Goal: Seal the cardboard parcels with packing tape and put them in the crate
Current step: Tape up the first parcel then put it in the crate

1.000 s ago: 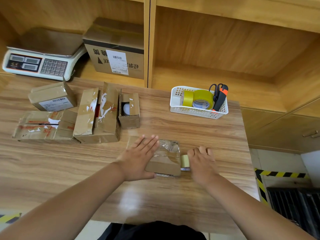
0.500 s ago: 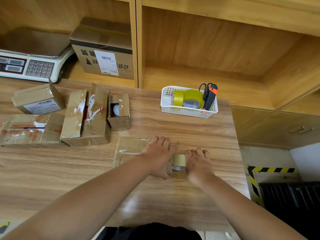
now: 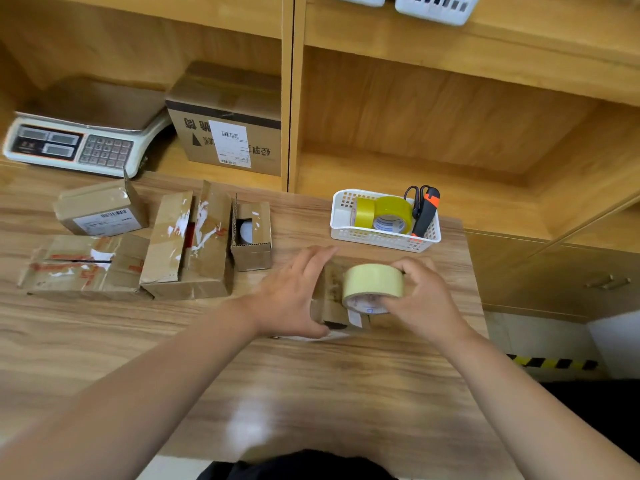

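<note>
A small cardboard parcel (image 3: 331, 295) stands on the wooden table (image 3: 311, 393), mostly hidden between my hands. My left hand (image 3: 294, 294) rests against its left side with straight fingers, the thumb along its front bottom edge. My right hand (image 3: 424, 303) grips a pale yellow roll of packing tape (image 3: 373, 284) held over the parcel's right part. A strip of tape and a white label (image 3: 355, 318) show below the roll. Several other parcels lie to the left, among them a small open box (image 3: 251, 237), a torn box (image 3: 190, 247) and a labelled box (image 3: 100, 209).
A white basket (image 3: 381, 235) behind my hands holds two yellow tape rolls, scissors and an orange-black knife. A weighing scale (image 3: 76, 143) and a large labelled carton (image 3: 228, 126) sit on the shelf behind. The table's right edge lies close to my right hand.
My right hand has lifted the tape roll from the table up over the parcel. My left hand has shifted from the parcel's top to its left side. The view has drawn closer.
</note>
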### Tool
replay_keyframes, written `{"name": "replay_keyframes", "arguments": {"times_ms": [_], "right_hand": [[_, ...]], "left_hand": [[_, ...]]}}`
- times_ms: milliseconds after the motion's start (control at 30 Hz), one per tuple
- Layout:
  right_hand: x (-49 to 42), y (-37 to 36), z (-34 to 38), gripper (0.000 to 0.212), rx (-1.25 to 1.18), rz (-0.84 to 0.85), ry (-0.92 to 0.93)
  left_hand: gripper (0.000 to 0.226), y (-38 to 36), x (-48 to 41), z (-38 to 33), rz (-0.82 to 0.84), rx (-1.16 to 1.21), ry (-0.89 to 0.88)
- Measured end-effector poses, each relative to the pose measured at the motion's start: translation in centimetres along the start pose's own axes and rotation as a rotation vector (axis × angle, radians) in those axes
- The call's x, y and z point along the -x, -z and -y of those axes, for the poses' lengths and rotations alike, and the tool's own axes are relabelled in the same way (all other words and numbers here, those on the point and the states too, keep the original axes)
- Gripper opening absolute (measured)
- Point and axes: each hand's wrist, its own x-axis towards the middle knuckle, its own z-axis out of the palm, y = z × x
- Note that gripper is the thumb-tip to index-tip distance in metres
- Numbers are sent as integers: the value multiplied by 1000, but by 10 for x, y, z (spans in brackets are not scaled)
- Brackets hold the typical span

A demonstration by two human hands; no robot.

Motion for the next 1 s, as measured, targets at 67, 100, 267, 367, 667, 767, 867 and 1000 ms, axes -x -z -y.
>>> {"name": "replay_keyframes", "arguments": {"times_ms": [67,100,267,367,667,767,867,1000], "right_hand": [[1,-9,15,40,2,52,36],[0,-14,22,40,-3,70,43],[-12,-38,52,41,-16,130,98],[-20,-53,61,54,2,210,124],[-30,-67,76,52,73,271,136],[-34,-55,78,46,153,276,184],[-36,-43,81,47,228,278,246],[-36,-19,75,47,379,278,270]], "left_hand": [[124,3,9,7,0,29,28],[125,5,12,11,2,38,45],[132,14,19,23,-13,91,94],[132,16,20,33,-25,174,138],[137,12,34,66,-15,434,262],[134,11,33,64,-13,450,265],[134,12,33,64,-13,457,263],[132,12,35,65,-11,481,264]]}}
